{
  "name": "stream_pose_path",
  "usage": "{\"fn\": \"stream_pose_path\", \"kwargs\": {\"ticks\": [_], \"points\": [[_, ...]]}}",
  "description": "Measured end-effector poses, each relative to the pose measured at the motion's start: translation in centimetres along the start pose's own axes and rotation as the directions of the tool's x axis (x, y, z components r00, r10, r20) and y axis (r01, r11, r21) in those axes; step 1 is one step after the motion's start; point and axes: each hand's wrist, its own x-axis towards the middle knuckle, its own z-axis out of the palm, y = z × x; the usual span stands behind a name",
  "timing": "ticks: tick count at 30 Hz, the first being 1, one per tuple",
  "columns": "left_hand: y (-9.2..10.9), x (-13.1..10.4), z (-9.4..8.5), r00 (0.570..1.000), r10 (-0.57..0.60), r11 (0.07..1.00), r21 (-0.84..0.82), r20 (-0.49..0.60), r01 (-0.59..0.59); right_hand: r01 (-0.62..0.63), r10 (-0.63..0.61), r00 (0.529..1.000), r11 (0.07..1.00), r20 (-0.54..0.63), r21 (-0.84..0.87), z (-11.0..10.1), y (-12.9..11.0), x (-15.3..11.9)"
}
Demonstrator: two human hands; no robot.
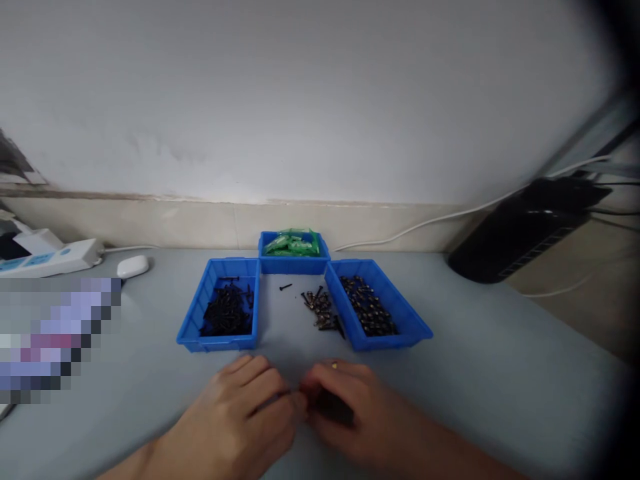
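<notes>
My left hand and my right hand meet fingertip to fingertip low in the view, in front of the bins. Both are closed, with curled fingers; whatever is pinched between them is hidden or too small to name. Just beyond lies a loose pile of screws, dark with brassy parts. A single black screw rests to its left. The left blue bin holds many black screws. In the right blue bin are dark pieces with shiny metal ends.
A back blue bin with green plastic packets stands near the wall. At left are a white power strip, a white earbud case and a pixelated object. A black cylindrical thing and a white cable are at right.
</notes>
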Motion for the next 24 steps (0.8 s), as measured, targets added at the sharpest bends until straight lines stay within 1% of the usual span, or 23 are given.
{"fn": "stream_pose_path", "kwargs": {"ticks": [3,5,8,12,17,21,24], "points": [[-0.5,-0.2,0.3,0.995,-0.094,0.995,-0.041,-0.018,0.094,-0.030,0.029,0.999,0.999,-0.037,-0.025,-0.6,-0.1,0.1],[-0.6,-0.3,0.4,0.989,-0.150,0.987,-0.066,0.001,0.149,-0.029,0.027,0.998,0.999,-0.056,-0.046,-0.9,-0.3,0.2],[-0.4,-0.4,0.7,0.979,-0.196,0.973,-0.118,0.048,0.201,-0.009,0.005,0.998,0.998,-0.069,-0.060,-1.2,-0.7,0.1],[-0.3,-0.4,1.1,0.968,-0.221,0.956,-0.171,0.119,0.239,-0.005,0.001,0.999,0.997,-0.052,-0.082,-1.0,-0.8,-0.1],[-0.6,-0.6,1.2,0.960,-0.209,0.936,-0.246,0.187,0.252,0.047,-0.047,0.999,0.997,-0.003,-0.067,-0.8,-0.4,-0.4],[-0.8,-0.6,1.0,0.936,-0.264,0.890,-0.315,0.233,0.329,0.041,-0.045,0.997,0.997,-0.057,-0.071,-1.2,-0.6,-0.4],[-0.8,-0.4,1.0,0.930,-0.277,0.863,-0.364,0.240,0.351,0.091,-0.096,0.992,0.994,-0.086,-0.067,-1.5,-0.8,-0.4]]}}
